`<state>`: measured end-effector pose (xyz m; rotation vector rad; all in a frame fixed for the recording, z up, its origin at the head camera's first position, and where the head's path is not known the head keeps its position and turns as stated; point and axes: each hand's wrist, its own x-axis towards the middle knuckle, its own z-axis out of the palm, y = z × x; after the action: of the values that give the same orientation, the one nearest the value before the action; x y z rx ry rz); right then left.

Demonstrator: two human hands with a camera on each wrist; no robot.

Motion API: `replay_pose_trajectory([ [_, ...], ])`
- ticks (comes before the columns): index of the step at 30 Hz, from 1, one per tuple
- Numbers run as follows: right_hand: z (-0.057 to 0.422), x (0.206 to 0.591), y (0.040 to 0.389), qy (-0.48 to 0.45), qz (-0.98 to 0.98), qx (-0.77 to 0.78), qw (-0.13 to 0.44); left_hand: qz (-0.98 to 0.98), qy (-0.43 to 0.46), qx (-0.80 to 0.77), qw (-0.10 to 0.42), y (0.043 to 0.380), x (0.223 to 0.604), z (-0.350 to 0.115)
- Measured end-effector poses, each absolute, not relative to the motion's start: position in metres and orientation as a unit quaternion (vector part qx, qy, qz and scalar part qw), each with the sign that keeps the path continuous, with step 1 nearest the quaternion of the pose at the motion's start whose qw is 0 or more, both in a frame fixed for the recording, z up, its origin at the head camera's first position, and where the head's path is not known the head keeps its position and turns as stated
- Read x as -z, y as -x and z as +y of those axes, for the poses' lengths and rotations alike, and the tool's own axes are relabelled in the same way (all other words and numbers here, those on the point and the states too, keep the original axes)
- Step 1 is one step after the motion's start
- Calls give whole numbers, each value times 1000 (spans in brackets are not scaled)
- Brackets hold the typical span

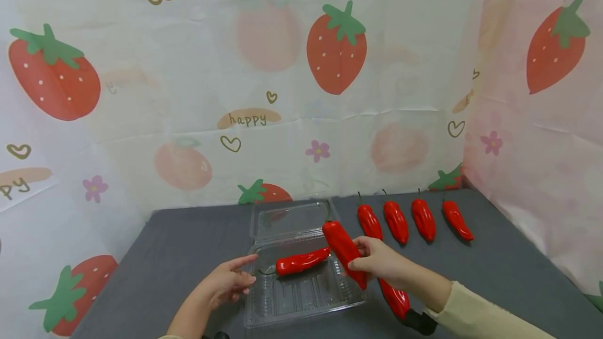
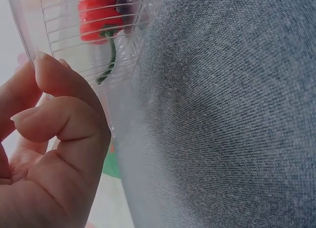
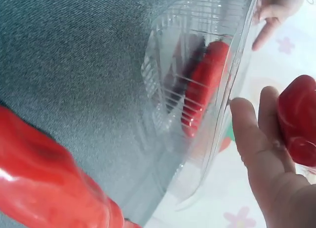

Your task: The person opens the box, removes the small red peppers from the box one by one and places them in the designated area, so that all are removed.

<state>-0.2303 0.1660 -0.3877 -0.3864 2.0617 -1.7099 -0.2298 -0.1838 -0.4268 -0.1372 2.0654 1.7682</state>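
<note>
In the head view my right hand [image 1: 383, 261] holds a long red pepper [image 1: 340, 245] between thumb and fingers, above the right side of a clear plastic box [image 1: 306, 314]. Another red pepper [image 1: 301, 262] lies crosswise inside the box, its green stem toward the left. At the box's left rim is my left hand [image 1: 225, 282], index finger stretched out. The left wrist view has this hand's fingers [image 2: 74, 117] on either side of the thin rim. The held pepper [image 3: 298, 122] is partly cut off in the right wrist view.
The box's lid [image 1: 289, 219] is folded back behind it. Several red peppers [image 1: 423, 219] lie in a row at the back right of the grey table [image 1: 188, 239]. One more pepper [image 1: 395, 297] lies below my right wrist. A printed cloth [image 1: 282, 77] hangs behind.
</note>
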Motion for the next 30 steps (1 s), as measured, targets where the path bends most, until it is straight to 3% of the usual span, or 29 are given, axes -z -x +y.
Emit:
replay_pose_trajectory([
  [6, 171, 388, 230, 128, 776, 585, 197, 744, 52, -632, 210, 230, 427, -183],
  [30, 209, 386, 230, 76, 755, 609, 229, 745, 61, -631, 205, 230, 426, -183],
])
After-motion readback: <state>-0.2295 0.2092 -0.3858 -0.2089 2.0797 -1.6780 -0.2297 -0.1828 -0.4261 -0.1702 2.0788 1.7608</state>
